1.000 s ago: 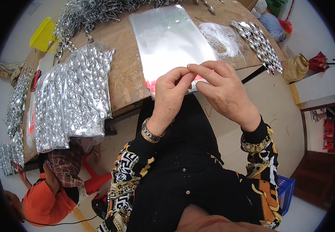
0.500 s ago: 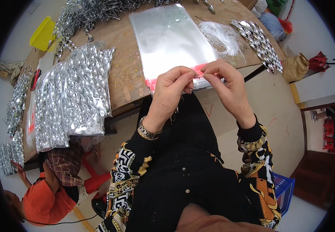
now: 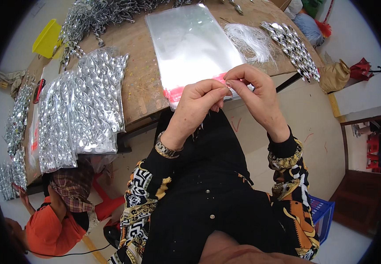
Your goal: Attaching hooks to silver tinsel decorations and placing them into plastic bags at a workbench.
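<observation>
My left hand point(image 3: 194, 102) and my right hand point(image 3: 257, 91) meet at their fingertips over the table's near edge. Both are closed in a pinch. Whatever sits between the fingers is too small to make out. A silvery glint shows just below my left hand, mostly hidden. Right behind the hands lies a stack of clear plastic bags point(image 3: 195, 42) with a red strip along its near end. Beyond my right hand is a loose bundle of white threads point(image 3: 252, 42), and beside that a row of silver twisted ornaments point(image 3: 292, 49).
Bagged silver twisted ornaments point(image 3: 82, 103) cover the table's left side, near a red-handled cutter point(image 3: 39, 91). A silver tinsel heap point(image 3: 98, 17) and a yellow bin point(image 3: 46, 38) stand farther back. A person in orange point(image 3: 52, 231) sits at lower left; a blue crate point(image 3: 321, 218) stands at lower right.
My hands have drawn closer, so the fingertips now touch or overlap where a small gap showed before. The right hand has moved slightly left and up. The table items look unchanged.
</observation>
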`<state>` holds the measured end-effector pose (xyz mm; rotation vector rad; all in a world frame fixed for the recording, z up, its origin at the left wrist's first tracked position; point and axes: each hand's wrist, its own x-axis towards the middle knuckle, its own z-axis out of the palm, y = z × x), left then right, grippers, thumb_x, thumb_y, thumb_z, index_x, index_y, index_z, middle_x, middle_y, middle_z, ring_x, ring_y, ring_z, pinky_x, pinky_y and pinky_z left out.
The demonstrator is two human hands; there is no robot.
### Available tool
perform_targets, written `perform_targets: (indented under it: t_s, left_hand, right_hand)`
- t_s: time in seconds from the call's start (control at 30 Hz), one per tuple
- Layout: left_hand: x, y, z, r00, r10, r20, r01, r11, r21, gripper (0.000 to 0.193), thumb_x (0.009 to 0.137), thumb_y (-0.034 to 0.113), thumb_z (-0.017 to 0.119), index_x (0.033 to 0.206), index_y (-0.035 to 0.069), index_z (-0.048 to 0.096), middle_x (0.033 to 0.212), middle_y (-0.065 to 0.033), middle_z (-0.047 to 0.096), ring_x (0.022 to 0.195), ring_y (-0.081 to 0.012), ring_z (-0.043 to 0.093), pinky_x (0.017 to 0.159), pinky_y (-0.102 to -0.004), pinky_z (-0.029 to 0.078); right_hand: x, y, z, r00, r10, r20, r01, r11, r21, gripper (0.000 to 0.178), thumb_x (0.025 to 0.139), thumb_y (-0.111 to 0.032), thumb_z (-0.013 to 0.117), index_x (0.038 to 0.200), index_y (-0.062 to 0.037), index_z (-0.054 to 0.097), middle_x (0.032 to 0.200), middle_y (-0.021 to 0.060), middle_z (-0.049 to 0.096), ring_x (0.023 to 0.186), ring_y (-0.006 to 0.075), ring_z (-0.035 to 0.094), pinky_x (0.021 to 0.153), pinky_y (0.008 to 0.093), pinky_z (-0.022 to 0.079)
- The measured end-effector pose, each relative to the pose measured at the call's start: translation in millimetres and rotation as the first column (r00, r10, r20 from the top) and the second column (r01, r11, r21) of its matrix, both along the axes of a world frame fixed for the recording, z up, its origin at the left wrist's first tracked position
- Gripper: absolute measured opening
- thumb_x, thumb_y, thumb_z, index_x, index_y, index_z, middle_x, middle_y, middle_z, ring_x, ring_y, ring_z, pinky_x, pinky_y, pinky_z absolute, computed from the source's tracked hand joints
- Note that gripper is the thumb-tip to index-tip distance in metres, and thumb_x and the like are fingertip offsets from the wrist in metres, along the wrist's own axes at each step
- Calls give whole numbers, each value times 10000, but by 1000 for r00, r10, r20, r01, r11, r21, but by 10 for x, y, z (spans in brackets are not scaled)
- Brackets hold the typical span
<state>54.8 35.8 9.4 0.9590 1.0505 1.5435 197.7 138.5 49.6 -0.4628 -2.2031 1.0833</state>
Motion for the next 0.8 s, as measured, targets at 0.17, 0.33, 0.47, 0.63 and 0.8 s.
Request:
perform_targets:
  t_s: [0.17,0.33,0.47,0.63,0.8]
  left_hand:
    - [24,5,-21,999,39,4,-39,999,-13,159,921,135,576,927,6,669,707,26,583,629,-36,513,579,-171,416]
    - [25,-7,-7,996,84,20,-84,996,-7,160,926,119,561,920,-4,664,702,16,579,621,-42,504,576,-181,411]
    - [22,-11,-4,991,133,25,-133,991,-7,153,932,101,551,936,-12,653,701,6,577,620,-51,499,578,-192,407]
    - [62,-4,-42,990,134,38,-135,991,24,163,939,121,549,955,-6,650,717,8,583,634,-49,510,588,-187,419]
    - [83,-17,-57,989,150,17,-150,988,29,174,941,141,553,943,-3,650,725,9,585,640,-46,513,590,-185,428]
  right_hand:
    - [-7,-13,-9,1000,7,4,-7,1000,-29,55,858,-23,593,893,13,616,884,44,630,774,99,562,696,234,445]
    - [0,-56,-8,998,-62,-6,62,998,-21,62,861,-21,596,912,8,617,882,41,627,780,93,560,705,229,443]
    - [45,-157,12,982,-111,-153,132,982,132,78,844,22,599,917,1,617,859,61,620,774,129,572,701,246,444]
    - [10,-238,-10,990,-79,-117,110,950,291,93,827,52,598,904,3,612,823,96,614,743,190,584,670,276,454]
    - [-31,-237,-78,981,-150,-119,181,931,317,68,830,32,611,891,1,615,792,96,615,711,211,587,641,288,462]
